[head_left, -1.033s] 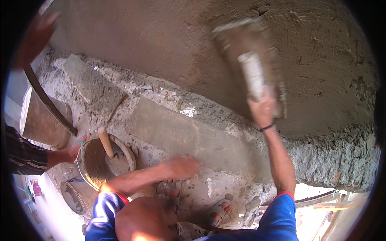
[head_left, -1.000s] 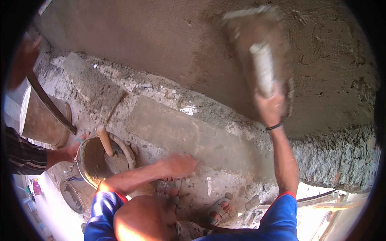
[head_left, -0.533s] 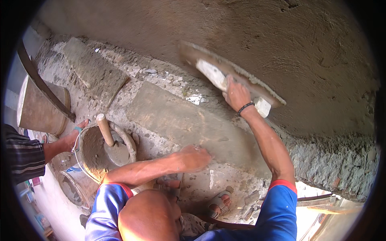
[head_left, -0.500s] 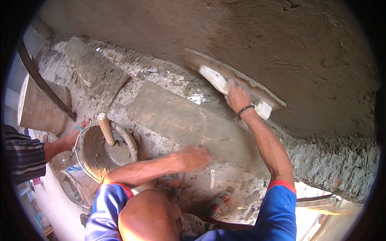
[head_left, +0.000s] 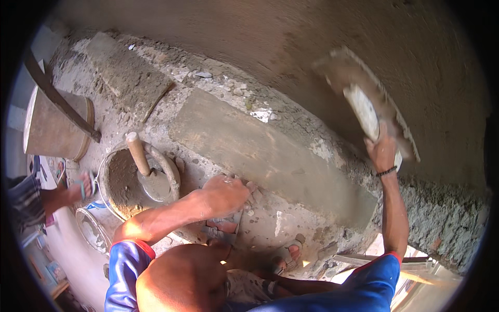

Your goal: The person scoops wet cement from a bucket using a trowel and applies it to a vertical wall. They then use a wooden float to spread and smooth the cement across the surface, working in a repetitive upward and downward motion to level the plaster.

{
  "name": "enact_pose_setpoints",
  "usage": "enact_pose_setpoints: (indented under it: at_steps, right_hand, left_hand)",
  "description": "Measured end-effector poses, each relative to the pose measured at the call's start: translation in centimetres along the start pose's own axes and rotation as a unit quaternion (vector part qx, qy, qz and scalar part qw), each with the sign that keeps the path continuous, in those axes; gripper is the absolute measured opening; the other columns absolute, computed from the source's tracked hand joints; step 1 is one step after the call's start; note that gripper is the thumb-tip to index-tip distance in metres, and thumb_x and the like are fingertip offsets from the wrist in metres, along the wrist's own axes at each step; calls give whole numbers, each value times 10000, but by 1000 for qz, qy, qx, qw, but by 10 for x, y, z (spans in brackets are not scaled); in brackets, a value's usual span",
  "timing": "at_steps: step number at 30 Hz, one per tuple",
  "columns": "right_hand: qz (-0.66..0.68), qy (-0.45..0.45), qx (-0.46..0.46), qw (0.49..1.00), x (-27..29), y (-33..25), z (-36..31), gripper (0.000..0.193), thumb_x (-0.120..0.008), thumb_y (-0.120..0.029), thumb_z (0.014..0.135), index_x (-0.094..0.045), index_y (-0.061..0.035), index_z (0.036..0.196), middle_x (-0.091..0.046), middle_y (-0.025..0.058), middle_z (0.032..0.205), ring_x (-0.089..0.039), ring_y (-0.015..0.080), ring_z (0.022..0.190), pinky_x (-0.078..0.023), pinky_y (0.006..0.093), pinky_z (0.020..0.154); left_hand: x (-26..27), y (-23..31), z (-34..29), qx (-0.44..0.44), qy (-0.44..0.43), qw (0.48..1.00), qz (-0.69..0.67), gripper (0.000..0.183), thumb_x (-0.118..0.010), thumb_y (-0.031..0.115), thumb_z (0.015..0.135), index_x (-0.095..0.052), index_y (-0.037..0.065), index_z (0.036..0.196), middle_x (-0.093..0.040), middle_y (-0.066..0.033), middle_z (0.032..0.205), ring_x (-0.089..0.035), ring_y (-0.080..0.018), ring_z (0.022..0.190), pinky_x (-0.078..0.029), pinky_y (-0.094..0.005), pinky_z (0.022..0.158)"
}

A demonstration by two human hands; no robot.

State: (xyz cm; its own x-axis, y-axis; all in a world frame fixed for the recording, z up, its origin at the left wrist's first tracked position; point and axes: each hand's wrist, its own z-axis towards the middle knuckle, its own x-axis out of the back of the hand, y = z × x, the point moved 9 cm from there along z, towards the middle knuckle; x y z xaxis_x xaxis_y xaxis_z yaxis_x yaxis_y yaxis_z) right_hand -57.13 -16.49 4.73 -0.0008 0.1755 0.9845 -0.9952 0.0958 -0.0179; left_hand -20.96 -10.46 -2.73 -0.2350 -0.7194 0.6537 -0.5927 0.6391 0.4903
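My right hand (head_left: 382, 151) grips the handle of a mortar-smeared plastering float (head_left: 358, 99) and presses it flat against the rough grey plastered wall (head_left: 270, 36), arm stretched up. My left hand (head_left: 226, 192) rests, fingers bent, on the edge of a smooth cement ledge (head_left: 260, 151) at the wall's foot and holds nothing. Both arms wear blue short sleeves with red trim.
A bucket (head_left: 104, 171) of wet mortar with a wooden-handled trowel (head_left: 138, 153) stands left of my left hand. Another person's hand (head_left: 78, 190) and striped sleeve reach in from the left. A large metal pan (head_left: 52, 130) and a dark handle (head_left: 57, 99) are further left. Sandalled feet (head_left: 291, 255) stand below.
My right hand swept the float down and left across the wall, then back right, where it now lies tilted. My left hand stayed on the ledge.
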Motion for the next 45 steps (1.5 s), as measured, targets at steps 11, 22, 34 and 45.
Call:
enact_pose_setpoints:
  at_steps: [11,22,34,45]
  right_hand:
    - [15,-79,34,996,-112,-61,27,447,-751,-160,789,-490,-3,1116,-672,234,818,-685,408,790,-553,490,652]
    - [-17,191,34,981,143,38,-7,561,-814,-148,683,-586,32,1162,-672,258,848,-697,364,755,-573,407,689]
    - [372,474,-180,778,273,66,-17,290,-676,-155,828,-573,34,1022,-589,36,685,-560,109,501,-478,264,458]
    - [702,563,-352,258,-34,97,-73,392,-645,-178,887,-398,-91,1178,-507,42,794,-507,124,575,-521,325,445]
  left_hand:
    - [11,73,39,-124,54,991,16,449,-607,304,928,-509,18,1260,-676,-227,923,-670,-411,898,-532,-503,792]
    - [9,53,21,-72,-19,996,57,514,-602,312,930,-475,-17,1304,-677,-222,792,-673,-412,846,-539,-488,739]
    - [4,78,46,-70,-84,992,68,446,-590,316,944,-501,-9,1236,-678,-241,835,-660,-441,870,-531,-515,773]
    - [-14,32,37,-10,-113,988,100,548,-606,365,940,-443,56,1362,-655,-304,999,-608,-490,998,-483,-544,865]
